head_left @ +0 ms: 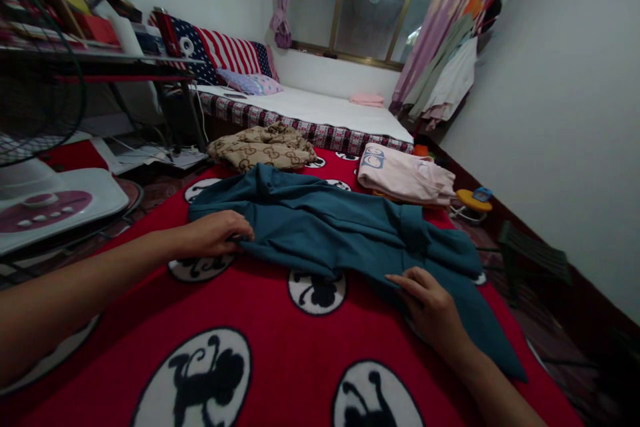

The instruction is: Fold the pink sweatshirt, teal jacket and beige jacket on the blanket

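A teal garment (320, 220) lies stretched sideways across a red blanket (280, 353) patterned with white circles and dark figures. Its kind is unclear from the folds; one part spreads toward the lower right. My left hand (220, 232) pinches its near edge at the left, fingers closed on the cloth. Farther right, my right hand (425, 300) grips the same near edge, thumb and fingers around the fabric. The cloth between both hands is wrinkled and sags slightly.
Beyond the garment lie a brown patterned cloth (265, 147) and a folded pink garment stack (405, 173). A fan (55, 193) and a cluttered desk (135, 57) stand left. At right are a yellow stool (473, 201) and a dark green folding stool (533, 250).
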Demonstrator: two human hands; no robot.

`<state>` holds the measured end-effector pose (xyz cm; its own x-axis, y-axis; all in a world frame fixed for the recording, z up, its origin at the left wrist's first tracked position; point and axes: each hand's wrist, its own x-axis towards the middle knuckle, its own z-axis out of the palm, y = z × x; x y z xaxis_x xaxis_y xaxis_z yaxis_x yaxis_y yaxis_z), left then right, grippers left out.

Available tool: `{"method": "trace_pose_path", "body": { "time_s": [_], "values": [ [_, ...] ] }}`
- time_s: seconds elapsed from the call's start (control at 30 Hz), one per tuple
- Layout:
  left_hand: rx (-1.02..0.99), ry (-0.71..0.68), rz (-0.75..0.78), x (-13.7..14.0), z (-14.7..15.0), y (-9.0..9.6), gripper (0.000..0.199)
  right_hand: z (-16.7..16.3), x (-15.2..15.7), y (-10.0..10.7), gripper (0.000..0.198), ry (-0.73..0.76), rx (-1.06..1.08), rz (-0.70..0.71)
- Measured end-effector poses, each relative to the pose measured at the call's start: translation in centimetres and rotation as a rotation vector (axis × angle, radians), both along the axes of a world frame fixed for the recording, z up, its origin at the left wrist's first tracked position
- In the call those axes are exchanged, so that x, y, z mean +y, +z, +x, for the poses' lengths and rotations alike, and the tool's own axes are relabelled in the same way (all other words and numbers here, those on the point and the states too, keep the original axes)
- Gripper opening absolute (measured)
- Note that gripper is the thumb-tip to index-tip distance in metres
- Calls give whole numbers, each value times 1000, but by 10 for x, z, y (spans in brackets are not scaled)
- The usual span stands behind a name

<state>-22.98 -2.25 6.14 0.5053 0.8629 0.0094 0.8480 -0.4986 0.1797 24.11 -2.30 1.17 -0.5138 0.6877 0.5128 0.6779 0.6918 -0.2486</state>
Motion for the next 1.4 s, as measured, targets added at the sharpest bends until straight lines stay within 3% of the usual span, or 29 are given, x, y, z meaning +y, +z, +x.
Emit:
{"method": "trace_pose_path", "body": {
  "time_s": [0.17,0.27,0.4,0.47,0.53,0.6,0.67,0.8,0.93,1.03,1.13,1.27,1.33,1.4],
  "values": [
    [-54,-31,-130,2,-9,16,15,23,-2,13,28,-35,18,12],
    [-4,-1,-191,-2,-5,21,15,26,-11,19,28,-29,-117,-114],
    [17,33,-407,4,17,29,17,17,-14,37,24,-63,-191,-318],
    [-70,-3,-367,15,38,34,23,10,-3,46,32,-135,-62,-260],
    [-172,-61,-201,31,65,33,26,4,17,48,29,-247,94,-91],
    [-248,-106,-21,49,96,24,28,-3,43,43,29,-369,164,49],
    [-302,-119,99,65,125,9,34,-12,66,32,37,-470,143,81],
    [-237,-70,159,87,165,-27,51,-29,92,7,43,-613,40,-38],
    [-190,-1,159,91,179,-49,57,-28,98,-4,47,-649,56,-162],
    [-264,9,187,88,180,-50,54,-20,99,-2,48,-627,281,-151],
    [-418,75,283,90,168,-32,41,-11,98,0,49,-614,564,-110],
    [-356,439,507,100,116,1,43,-4,96,-3,49,-684,785,-51],
    [-220,591,470,105,82,7,53,-5,97,-5,48,-686,843,-34],
    [-150,668,386,108,54,5,38,-7,96,-4,46,-674,881,-16]
  ]
}}
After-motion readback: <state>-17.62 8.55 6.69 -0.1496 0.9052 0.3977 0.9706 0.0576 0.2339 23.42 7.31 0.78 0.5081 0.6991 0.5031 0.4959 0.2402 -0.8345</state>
